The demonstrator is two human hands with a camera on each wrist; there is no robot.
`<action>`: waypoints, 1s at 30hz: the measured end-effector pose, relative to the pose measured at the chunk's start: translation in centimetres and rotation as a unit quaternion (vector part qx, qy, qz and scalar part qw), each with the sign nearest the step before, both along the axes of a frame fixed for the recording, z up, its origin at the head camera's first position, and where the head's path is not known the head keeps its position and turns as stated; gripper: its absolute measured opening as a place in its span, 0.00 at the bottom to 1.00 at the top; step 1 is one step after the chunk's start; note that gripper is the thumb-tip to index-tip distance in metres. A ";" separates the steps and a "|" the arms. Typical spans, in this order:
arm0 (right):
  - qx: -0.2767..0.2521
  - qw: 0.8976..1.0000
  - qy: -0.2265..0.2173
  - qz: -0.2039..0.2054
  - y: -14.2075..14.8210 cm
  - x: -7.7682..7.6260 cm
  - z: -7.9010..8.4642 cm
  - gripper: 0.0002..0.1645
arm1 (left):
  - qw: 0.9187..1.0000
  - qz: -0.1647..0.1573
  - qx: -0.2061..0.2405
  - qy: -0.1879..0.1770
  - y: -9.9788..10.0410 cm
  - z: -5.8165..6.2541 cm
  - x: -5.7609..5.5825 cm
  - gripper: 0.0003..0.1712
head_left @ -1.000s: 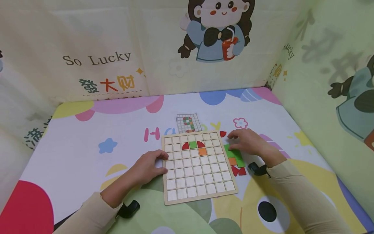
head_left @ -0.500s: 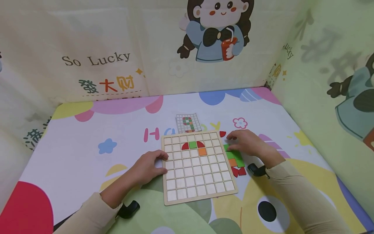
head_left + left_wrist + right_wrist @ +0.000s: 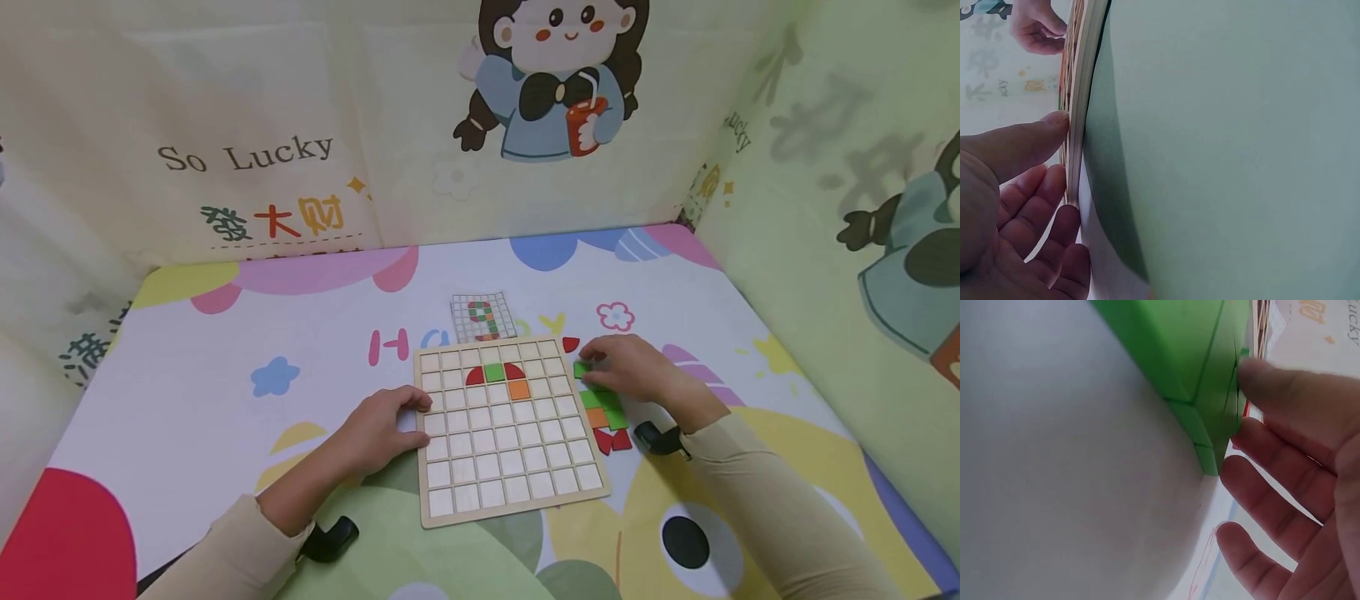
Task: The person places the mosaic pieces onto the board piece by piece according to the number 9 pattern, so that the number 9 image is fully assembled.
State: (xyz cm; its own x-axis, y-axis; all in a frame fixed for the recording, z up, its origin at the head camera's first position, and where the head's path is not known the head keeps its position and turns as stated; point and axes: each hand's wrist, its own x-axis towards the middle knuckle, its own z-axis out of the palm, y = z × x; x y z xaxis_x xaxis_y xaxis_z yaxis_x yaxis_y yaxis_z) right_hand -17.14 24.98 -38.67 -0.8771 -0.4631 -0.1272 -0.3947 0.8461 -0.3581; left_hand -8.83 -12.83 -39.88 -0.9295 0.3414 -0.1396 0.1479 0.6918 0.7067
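Observation:
A wooden grid board [image 3: 516, 503] lies in front of me with red quarter-round tiles [image 3: 476, 376], a green square tile [image 3: 494, 372] and an orange square tile [image 3: 518, 389] set in its cells. Resting against the board's left edge, my left hand [image 3: 378, 429] touches the rim with thumb and fingertips. Past the right edge, my right hand [image 3: 637, 367] pinches a green square tile [image 3: 581, 369], partly covered by the fingers. In the right wrist view, the thumb and forefinger [image 3: 1254, 434] are close beside green tiles [image 3: 1191, 350].
More green tiles [image 3: 615, 408], an orange tile [image 3: 596, 417] and red quarter-round tiles [image 3: 621, 440] lie right of the board. One red tile [image 3: 571, 344] sits near its far right corner. A printed pattern card [image 3: 482, 315] lies behind the board.
The green tile under my right fingers has slid away from the other green tiles, toward the back, leaving a gap. My left hand stays at the board's edge.

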 end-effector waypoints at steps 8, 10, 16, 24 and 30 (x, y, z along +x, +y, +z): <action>0.024 1.000 0.009 0.012 -0.4 -0.1 0.1 0.19 | 1.000 0.006 -0.005 -0.008 0.1 0.2 0.1 0.21; 0.026 0.999 0.012 0.014 -0.5 -0.2 0.2 0.19 | 1.000 0.007 -0.005 -0.009 0.1 0.2 0.1 0.21; 0.023 0.999 0.020 0.019 -0.4 -0.3 0.3 0.19 | 1.000 0.007 -0.005 -0.009 0.2 0.3 0.2 0.21; -0.030 0.999 0.013 0.023 -1.0 -0.1 1.0 0.16 | 1.000 0.005 -0.007 -0.006 0.1 0.3 0.2 0.21; -0.064 0.996 0.023 0.050 -2.1 0.3 1.7 0.15 | 1.000 0.005 -0.010 -0.006 0.1 0.3 0.1 0.21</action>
